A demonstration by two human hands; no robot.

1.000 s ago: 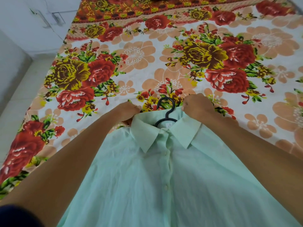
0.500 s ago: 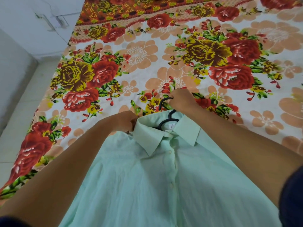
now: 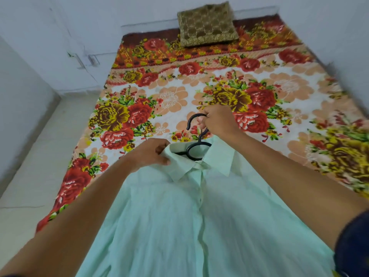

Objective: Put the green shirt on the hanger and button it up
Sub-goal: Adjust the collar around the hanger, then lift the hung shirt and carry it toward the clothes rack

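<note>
Floor point(image 3: 30, 176), pale tile, left of the bed point(image 3: 179, 92). Bed has a floral sheet: red and yellow roses, peach flowers on white.

Left hand point(image 3: 151, 154) at the left side of the green shirt point(image 3: 179, 216) collar point(image 3: 180, 166); fingers point(image 3: 163, 148) curled, pinching the collar edge between thumb and fingertips. Left forearm runs down to the bottom-left corner, over the shirt's left shoulder area.

Green shirt lies front-up on the near part of the bed, collar toward the pillow point(image 3: 207, 25), body spreading toward the camera. Placket point(image 3: 200, 206) runs down the middle; front looks closed along it, individual buttons too faint to count. Collar flaps folded down, points splayed either side of the placket.

Hanger point(image 3: 196, 144), black, inside the shirt: its neck loop sits in the collar opening, hook sticks out beyond the collar over the sheet. Hanger arms hidden under fabric.

Right hand point(image 3: 217, 122) just beyond the collar, fingers wrapped round the hanger hook, gripping it. Right forearm crosses the shirt's right shoulder down to the bottom-right, dark sleeve point(image 3: 353, 246) at the frame edge.

Pillow, brown-gold pattern, at the far end of the bed against the wall point(image 3: 60, 27).
</note>
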